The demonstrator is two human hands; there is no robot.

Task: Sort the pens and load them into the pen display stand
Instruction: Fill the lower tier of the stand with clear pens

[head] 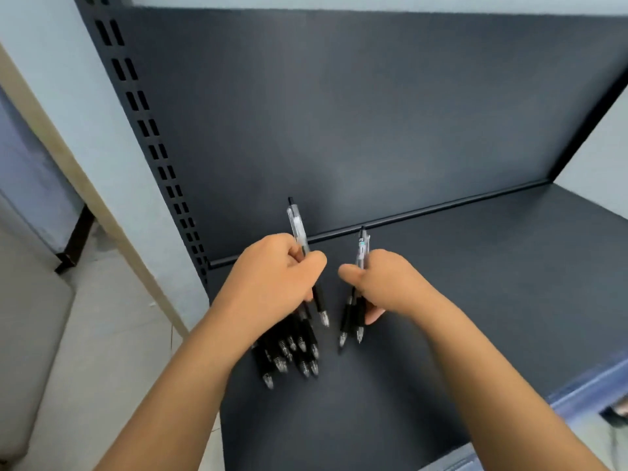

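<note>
On shelf (475, 266), lower left: pen pile (292, 345) lying flat, long axes front to back, metal tips toward camera
Left hand (272, 277): curled round single pen (296, 222), steeply tilted, clicker up and away, tip down beside pile
Right hand (387, 283): gripping pen bundle (362, 248), near upright, clickers up, tips toward shelf
Hands: near, apart

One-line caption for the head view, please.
Over a dark shelf, the left hand grips a pen above a pen cluster; the right hand holds a few pens.
</note>
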